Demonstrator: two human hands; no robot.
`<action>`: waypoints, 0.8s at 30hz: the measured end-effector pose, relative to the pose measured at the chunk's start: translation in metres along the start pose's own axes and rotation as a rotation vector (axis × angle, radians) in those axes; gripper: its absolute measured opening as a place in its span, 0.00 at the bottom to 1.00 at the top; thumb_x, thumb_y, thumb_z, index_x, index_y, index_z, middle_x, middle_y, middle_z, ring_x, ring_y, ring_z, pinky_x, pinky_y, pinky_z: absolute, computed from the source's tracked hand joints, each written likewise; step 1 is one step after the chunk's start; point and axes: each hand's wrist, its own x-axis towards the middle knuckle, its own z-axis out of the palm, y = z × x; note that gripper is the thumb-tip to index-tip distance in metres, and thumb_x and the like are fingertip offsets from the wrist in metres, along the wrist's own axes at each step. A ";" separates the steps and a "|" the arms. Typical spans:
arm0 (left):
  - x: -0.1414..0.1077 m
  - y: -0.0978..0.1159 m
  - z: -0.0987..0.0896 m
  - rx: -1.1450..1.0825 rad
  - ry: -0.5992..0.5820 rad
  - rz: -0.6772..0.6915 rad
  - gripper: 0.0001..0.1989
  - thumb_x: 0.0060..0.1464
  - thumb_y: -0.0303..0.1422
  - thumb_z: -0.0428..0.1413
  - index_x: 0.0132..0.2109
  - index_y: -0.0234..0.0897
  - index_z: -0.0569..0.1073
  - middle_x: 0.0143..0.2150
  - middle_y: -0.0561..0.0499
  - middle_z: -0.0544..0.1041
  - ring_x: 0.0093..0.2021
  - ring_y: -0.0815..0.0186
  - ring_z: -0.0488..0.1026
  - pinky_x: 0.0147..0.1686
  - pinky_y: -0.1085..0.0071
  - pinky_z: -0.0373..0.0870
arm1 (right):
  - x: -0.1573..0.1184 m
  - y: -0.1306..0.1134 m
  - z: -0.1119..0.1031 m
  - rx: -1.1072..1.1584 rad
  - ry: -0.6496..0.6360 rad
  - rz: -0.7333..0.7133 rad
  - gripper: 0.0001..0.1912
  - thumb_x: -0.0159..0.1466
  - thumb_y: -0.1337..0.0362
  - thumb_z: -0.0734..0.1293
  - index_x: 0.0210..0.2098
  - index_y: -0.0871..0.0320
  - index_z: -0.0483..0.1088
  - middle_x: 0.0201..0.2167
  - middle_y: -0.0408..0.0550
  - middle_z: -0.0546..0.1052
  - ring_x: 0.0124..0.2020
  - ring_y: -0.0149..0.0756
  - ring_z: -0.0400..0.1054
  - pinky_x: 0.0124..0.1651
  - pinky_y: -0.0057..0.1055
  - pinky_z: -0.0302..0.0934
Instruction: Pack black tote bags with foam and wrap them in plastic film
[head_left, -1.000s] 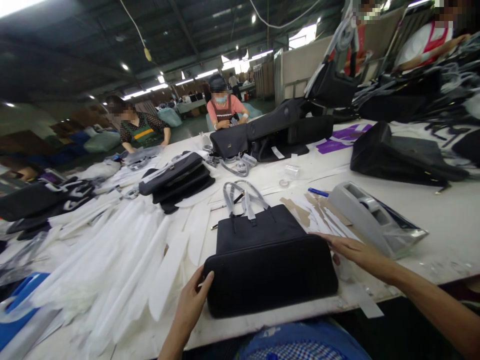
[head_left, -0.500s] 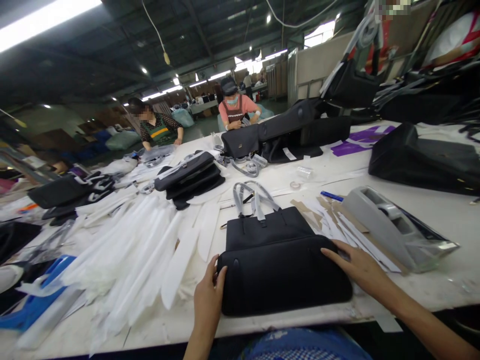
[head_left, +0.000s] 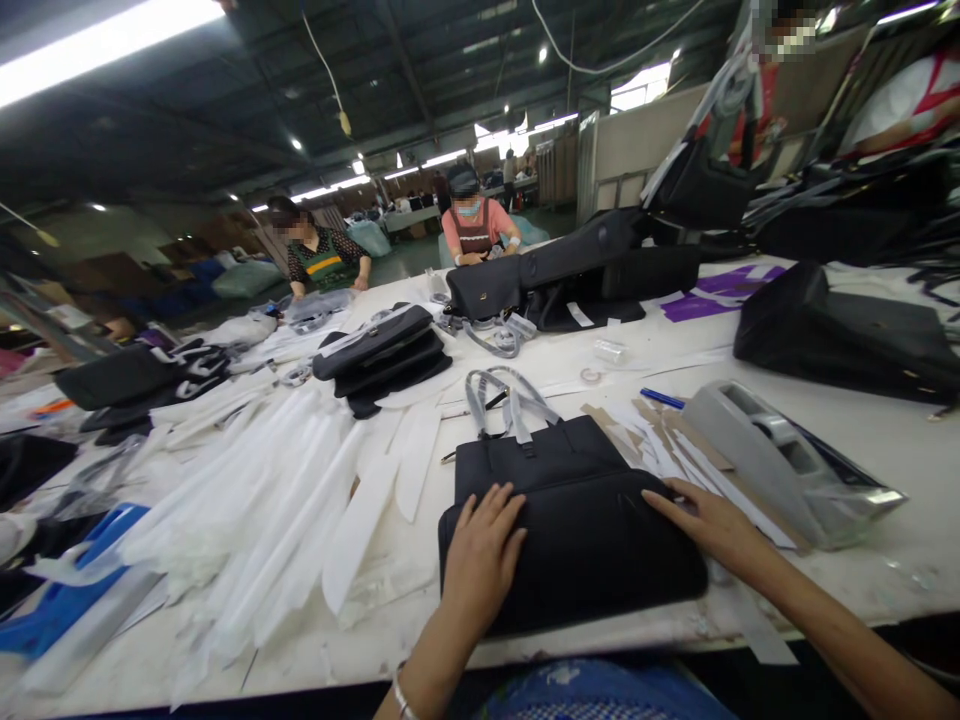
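Note:
A black handbag (head_left: 592, 560) lies flat at the table's front edge, its wrapped grey handles (head_left: 501, 395) pointing away from me. My left hand (head_left: 484, 545) rests on the bag's left part, palm down, fingers spread. At the bag's upper right edge is my right hand (head_left: 712, 520), thumb on top and the other fingers partly hidden over the side, gripping that edge.
White sheets (head_left: 262, 520) cover the table's left side, near a blue tool (head_left: 75, 590). To the right are paper strips (head_left: 697, 460), a blue pen (head_left: 662, 398) and a grey tape dispenser (head_left: 780, 450). Other black bags (head_left: 382, 350) lie farther back. Two people sit across the table.
My left hand has moved from the bag's left edge onto its top surface, with its fingers spread. My right hand stays at the right edge.

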 end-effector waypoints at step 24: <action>0.009 0.006 0.027 -0.086 -0.076 -0.035 0.21 0.66 0.36 0.48 0.64 0.46 0.64 0.66 0.50 0.67 0.66 0.57 0.63 0.64 0.47 0.57 | -0.066 0.011 0.002 0.731 -0.083 0.314 0.24 0.55 0.49 0.69 0.49 0.51 0.73 0.46 0.51 0.80 0.43 0.49 0.76 0.43 0.43 0.74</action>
